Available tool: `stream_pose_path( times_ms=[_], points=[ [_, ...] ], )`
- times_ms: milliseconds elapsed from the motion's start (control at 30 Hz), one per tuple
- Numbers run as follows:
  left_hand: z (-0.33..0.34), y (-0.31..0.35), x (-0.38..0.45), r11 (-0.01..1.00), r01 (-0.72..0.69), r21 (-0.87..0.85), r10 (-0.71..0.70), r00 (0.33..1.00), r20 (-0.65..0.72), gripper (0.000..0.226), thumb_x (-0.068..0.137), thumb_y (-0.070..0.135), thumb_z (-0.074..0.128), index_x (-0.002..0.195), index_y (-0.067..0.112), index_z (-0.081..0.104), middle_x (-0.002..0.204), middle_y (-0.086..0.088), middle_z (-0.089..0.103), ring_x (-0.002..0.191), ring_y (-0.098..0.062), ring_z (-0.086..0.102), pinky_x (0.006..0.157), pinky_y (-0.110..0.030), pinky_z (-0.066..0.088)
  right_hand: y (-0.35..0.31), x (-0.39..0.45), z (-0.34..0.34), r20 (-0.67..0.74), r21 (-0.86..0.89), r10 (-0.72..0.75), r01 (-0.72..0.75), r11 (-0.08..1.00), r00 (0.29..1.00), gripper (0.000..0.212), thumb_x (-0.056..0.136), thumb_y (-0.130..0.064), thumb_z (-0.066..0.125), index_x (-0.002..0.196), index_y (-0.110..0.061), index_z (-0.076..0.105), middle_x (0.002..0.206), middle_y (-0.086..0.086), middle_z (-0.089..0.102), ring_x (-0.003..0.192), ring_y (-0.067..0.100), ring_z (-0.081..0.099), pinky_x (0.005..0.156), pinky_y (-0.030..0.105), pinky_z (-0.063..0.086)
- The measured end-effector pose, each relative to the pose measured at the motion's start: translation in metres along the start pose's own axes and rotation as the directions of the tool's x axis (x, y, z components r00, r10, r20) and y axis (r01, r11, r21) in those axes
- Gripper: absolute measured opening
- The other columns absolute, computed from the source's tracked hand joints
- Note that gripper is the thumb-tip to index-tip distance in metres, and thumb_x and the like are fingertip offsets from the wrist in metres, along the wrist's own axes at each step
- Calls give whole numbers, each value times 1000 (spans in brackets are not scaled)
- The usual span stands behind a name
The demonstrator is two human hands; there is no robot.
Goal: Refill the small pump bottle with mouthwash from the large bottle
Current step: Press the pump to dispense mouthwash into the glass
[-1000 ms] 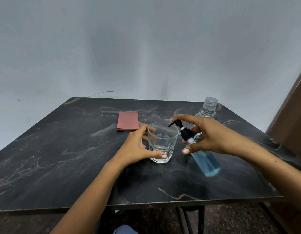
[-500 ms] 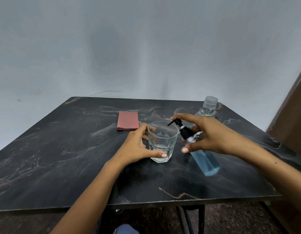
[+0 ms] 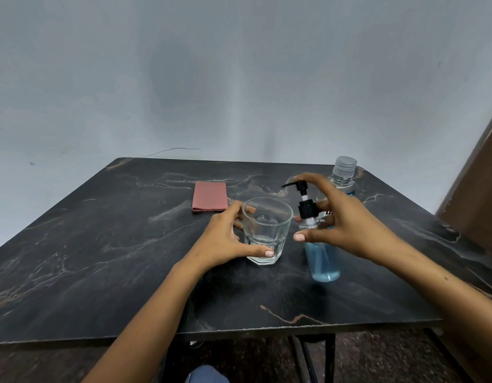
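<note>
The small pump bottle (image 3: 322, 258) stands on the table, part full of blue liquid, with its black pump head (image 3: 302, 186) raised and its nozzle pointing left over the glass. My right hand (image 3: 349, 225) curls round the bottle's neck, thumb in front, index finger arched over the pump head. A clear glass (image 3: 266, 225) stands just left of the bottle with a little clear liquid at the bottom. My left hand (image 3: 222, 239) grips the glass from its left side. The large bottle (image 3: 344, 172), clear with a ribbed cap, stands behind my right hand, partly hidden.
A folded red cloth (image 3: 210, 196) lies behind the glass to the left. The dark marble table (image 3: 101, 244) has its front edge near me. A brown wooden surface (image 3: 479, 189) rises at the right.
The pump bottle has swung from leaning toward the glass to nearly upright, and its pump head stands higher. My left hand has stayed on the glass.
</note>
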State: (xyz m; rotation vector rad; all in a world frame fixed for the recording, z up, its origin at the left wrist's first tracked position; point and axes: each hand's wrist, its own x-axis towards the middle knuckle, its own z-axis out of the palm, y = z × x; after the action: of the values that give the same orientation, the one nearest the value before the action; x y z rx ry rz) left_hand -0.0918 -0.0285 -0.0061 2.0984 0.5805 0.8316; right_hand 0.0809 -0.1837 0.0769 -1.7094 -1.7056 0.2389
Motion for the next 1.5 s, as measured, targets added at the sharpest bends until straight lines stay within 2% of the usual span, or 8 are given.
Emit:
stream_pose_path(
  times_ms=[167, 467, 567, 800, 933, 1167, 1333, 1500],
  points=[
    [0, 0, 0, 1000, 4, -3, -4, 1000, -5, 78, 42, 61, 86, 108, 40, 52, 109, 19, 64, 97, 2, 62, 70, -19, 52, 10, -11, 21, -244, 125, -14, 46, 991, 970, 82, 68, -16, 84, 127, -44, 34, 106, -7, 68, 93, 0, 67, 74, 7, 50],
    [0, -1, 0, 1000, 11, -8, -11, 1000, -1, 78, 42, 61, 86, 109, 40, 52, 110, 18, 63, 97, 2, 62, 68, -15, 47, 21, -17, 45, -400, 161, -20, 92, 983, 916, 82, 72, -16, 81, 129, -48, 30, 105, -15, 66, 94, -9, 64, 70, 6, 49],
    [0, 0, 0, 1000, 9, -3, -9, 1000, 2, 79, 42, 61, 86, 110, 39, 52, 111, 16, 63, 98, 1, 62, 69, -16, 48, 24, -16, 50, -411, 130, -36, 97, 987, 911, 85, 73, -16, 81, 132, -48, 29, 106, -23, 65, 97, -9, 63, 73, 7, 49],
    [1, -1, -2, 1000, 12, 0, -12, 1000, -1, 78, 45, 58, 86, 112, 37, 52, 110, 16, 64, 99, 1, 62, 70, -17, 51, 28, -17, 63, -443, 92, 13, 32, 995, 896, 100, 74, -22, 79, 143, -49, 12, 123, -12, 62, 109, -1, 61, 87, 19, 53],
    [0, -3, 1, 999, 26, -21, -26, 1000, -11, 78, 45, 56, 86, 113, 37, 54, 109, 16, 66, 98, 2, 63, 70, -14, 47, 32, -17, 65, -428, 145, 90, -30, 989, 899, 83, 73, -31, 78, 136, -39, 24, 112, -21, 63, 102, -7, 61, 86, 10, 49],
    [-6, -7, 10, 996, 82, -42, -84, 995, -45, 73, 45, 44, 92, 107, 39, 53, 108, 16, 65, 96, 4, 63, 70, -5, 47, 29, -5, 67, -415, 73, 118, -96, 993, 902, 71, 75, -26, 78, 132, -18, 36, 121, -1, 63, 110, 14, 59, 84, 14, 40],
    [-14, -11, 29, 991, 129, 21, -128, 991, -42, 81, 48, 34, 94, 117, 21, 54, 108, 6, 67, 102, -11, 63, 89, -28, 51, 25, 21, 73, -406, 27, 171, -175, 984, 898, 63, 80, -22, 75, 131, -11, 40, 116, 10, 64, 107, 26, 59, 85, 28, 44],
    [-21, -18, 50, 987, 160, 1, -160, 984, -76, 62, 49, 22, 95, 97, 29, 56, 98, 9, 68, 98, -12, 66, 88, -28, 53, 25, 54, 82, -421, 19, 228, -243, 970, 878, 54, 84, -19, 71, 128, -7, 41, 113, 15, 64, 106, 33, 59, 81, 31, 43]
  ],
)
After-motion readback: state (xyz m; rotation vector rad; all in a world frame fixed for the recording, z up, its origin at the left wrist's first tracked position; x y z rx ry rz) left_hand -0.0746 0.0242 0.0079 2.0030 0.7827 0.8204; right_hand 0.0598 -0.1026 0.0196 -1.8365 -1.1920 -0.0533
